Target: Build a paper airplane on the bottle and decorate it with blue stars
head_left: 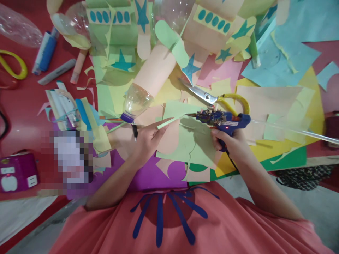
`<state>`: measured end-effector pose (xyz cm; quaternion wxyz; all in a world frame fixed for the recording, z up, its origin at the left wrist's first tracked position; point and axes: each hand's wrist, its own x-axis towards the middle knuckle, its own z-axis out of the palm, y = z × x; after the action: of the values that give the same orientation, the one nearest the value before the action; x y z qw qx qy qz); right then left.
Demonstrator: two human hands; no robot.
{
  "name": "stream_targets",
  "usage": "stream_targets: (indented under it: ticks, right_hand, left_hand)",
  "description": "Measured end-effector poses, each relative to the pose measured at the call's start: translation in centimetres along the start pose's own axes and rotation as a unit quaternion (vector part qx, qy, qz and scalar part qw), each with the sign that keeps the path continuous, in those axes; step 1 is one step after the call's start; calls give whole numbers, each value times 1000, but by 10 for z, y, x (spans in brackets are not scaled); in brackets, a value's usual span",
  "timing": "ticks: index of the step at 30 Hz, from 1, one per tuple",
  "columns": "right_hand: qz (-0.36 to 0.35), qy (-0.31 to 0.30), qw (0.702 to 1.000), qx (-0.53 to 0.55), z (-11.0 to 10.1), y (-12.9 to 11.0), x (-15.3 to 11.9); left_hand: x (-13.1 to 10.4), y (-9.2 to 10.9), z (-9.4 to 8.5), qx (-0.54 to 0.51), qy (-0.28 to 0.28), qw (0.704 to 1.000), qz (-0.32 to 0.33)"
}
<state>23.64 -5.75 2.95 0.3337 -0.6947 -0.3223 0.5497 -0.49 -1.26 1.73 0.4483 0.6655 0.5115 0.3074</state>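
Note:
My right hand (229, 141) is wrapped round the handle of a blue glue gun (225, 120), whose front is covered with paper scraps and a clear glue stick (296, 130) juts from its back. The gun's tip points left and meets or nearly meets the end of a narrow pale green paper strip (171, 121). That strip is pinched in my left hand (148, 141). Below both lies a light green paper sheet (198, 141). Just behind the gun rest open scissors with yellow handles (235, 100). A paper-wrapped plastic bottle (156, 70) lies beyond my left hand, cap towards me.
Cut papers, teal stars (143, 16) and more wrapped bottles cover the far side. On the left are markers (47, 51), a grey pen (57, 71), yellow-handled scissors (19, 67) and a purple box (19, 173). A black cord hangs below the glue gun.

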Motion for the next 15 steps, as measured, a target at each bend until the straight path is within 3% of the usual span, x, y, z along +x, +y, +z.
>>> stream_targets:
  ticks: [5,9,12,15]
  right_hand:
    - [-8,-4,1000,-7,1,-1,1]
    - [-3,8,1000,0,-4,-5,1]
    - [3,33,998,57,-19,-11,1]
    - [25,101,990,101,-43,-18,5]
  left_hand:
    - [-1,-1,0,-19,6,1000,-8]
    - [0,0,0,-70,10,996,-58]
    - [2,2,0,-106,30,987,-119]
    - [4,3,0,-136,24,978,-155]
